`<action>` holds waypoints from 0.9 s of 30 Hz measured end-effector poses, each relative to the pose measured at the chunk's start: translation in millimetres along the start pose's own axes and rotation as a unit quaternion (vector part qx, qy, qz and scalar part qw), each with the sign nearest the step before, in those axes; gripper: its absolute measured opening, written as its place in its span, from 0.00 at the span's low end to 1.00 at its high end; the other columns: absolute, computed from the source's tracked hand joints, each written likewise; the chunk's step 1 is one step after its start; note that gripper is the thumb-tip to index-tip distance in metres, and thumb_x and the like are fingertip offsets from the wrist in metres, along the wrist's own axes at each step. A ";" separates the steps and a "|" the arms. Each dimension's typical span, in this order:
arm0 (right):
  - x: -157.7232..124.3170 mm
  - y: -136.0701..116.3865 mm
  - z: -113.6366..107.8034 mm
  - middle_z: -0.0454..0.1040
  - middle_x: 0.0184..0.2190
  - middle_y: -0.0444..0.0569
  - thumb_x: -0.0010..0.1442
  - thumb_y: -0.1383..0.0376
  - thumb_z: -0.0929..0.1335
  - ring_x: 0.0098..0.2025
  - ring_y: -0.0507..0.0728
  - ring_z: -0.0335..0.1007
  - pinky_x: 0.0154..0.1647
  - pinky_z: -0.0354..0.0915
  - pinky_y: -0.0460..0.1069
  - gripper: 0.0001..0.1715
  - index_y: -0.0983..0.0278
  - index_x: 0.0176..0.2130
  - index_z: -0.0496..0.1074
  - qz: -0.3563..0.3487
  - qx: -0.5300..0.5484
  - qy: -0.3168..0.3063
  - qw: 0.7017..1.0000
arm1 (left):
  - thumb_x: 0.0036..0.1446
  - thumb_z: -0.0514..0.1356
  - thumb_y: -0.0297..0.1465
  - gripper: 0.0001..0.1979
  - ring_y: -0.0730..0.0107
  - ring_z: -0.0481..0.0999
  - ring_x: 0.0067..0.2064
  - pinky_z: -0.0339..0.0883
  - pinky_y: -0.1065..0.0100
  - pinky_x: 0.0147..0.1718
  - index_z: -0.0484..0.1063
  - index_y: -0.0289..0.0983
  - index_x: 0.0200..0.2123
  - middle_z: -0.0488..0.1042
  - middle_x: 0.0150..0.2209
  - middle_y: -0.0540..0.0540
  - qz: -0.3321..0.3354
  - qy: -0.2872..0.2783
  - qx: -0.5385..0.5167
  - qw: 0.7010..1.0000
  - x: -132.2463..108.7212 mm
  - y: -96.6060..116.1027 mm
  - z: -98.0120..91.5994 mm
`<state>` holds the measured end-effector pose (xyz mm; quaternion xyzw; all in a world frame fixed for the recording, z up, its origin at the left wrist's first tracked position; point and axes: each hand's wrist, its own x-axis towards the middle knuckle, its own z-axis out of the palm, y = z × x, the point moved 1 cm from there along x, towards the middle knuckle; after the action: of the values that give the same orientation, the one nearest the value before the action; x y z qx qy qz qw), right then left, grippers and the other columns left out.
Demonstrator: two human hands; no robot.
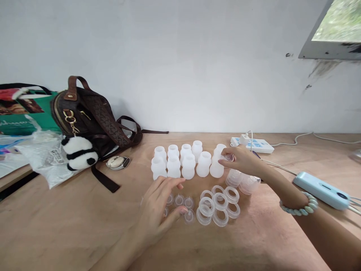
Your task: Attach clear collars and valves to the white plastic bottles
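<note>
Surface [70,233]: wooden, with a brown bag [90,116] far left and a power strip [252,144] far right.
White bottles [188,162]: two rows, mid-surface.
Right hand [239,160]: narrow grip, fingertips pinched at the neck of the end bottle [216,168] – cannot tell if it is clamped.
Left hand [160,203]: grip wide and flat, thumb touching the clear discs [189,203].
Rings [220,205]: clustered just right of the discs, with clear cups [243,183] beyond.

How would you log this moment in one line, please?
left hand: over small clear caps | right hand: fingertips touching white bottle | rings: clustered nearby
</note>
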<state>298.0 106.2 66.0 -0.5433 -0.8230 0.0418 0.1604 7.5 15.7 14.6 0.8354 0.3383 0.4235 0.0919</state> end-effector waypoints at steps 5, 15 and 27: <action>3.2 5.1 7.5 0.73 0.24 0.47 0.61 0.57 0.65 0.29 0.58 0.69 0.37 0.59 0.53 0.13 0.63 0.34 0.74 -0.008 -0.004 -0.013 1.000 | 0.69 0.50 0.45 0.21 0.58 0.72 0.42 0.66 0.62 0.40 0.64 0.39 0.57 0.76 0.43 0.43 0.003 -0.007 0.006 1.000 -0.1 -0.4 0.6; -27.0 -1.3 -10.2 0.76 0.35 0.50 0.58 0.46 0.69 0.35 0.62 0.71 0.41 0.64 0.58 0.26 0.60 0.46 0.65 0.032 0.051 0.106 0.993 | 0.69 0.52 0.37 0.15 0.59 0.72 0.42 0.66 0.62 0.40 0.65 0.38 0.55 0.76 0.42 0.43 0.007 -0.007 0.022 1.000 3.0 1.7 0.2; -86.4 -77.0 58.5 0.75 0.41 0.51 0.66 0.60 0.69 0.36 0.56 0.74 0.34 0.72 0.49 0.09 0.59 0.45 0.68 -0.199 0.252 0.208 0.924 | 0.68 0.54 0.32 0.08 0.64 0.72 0.37 0.62 0.63 0.40 0.74 0.40 0.40 0.75 0.34 0.48 -0.105 -0.089 -0.114 0.984 4.6 24.1 10.4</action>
<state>243.0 2.7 10.5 -0.3070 -0.8246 0.1011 0.4644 29.2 1.8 21.7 0.8136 0.3638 0.3714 0.2604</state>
